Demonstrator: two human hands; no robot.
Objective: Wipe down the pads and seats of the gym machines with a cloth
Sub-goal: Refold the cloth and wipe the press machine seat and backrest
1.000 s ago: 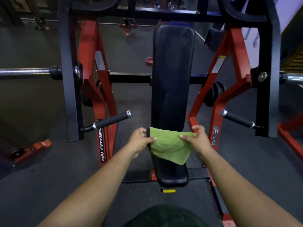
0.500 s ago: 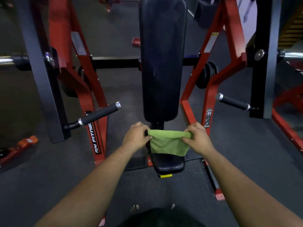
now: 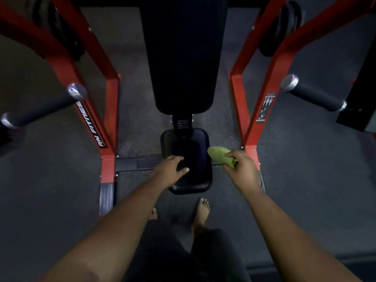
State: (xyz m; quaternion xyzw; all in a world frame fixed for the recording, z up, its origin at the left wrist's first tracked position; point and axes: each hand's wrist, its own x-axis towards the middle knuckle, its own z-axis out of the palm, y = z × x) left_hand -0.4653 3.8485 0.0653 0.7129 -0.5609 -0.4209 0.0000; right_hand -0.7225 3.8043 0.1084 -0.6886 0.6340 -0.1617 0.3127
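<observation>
While my right hand (image 3: 243, 171) curls round the green cloth (image 3: 220, 156), the bunched, soft-looking fabric pokes out of my grip as a tapered roll, its long axis pointing up and left over the right edge of the seat (image 3: 188, 143). My left hand (image 3: 171, 169) rests on that smooth, dark, rounded-rectangle seat with fingers loosely bent, holding nothing, below the long black back pad (image 3: 183, 53).
</observation>
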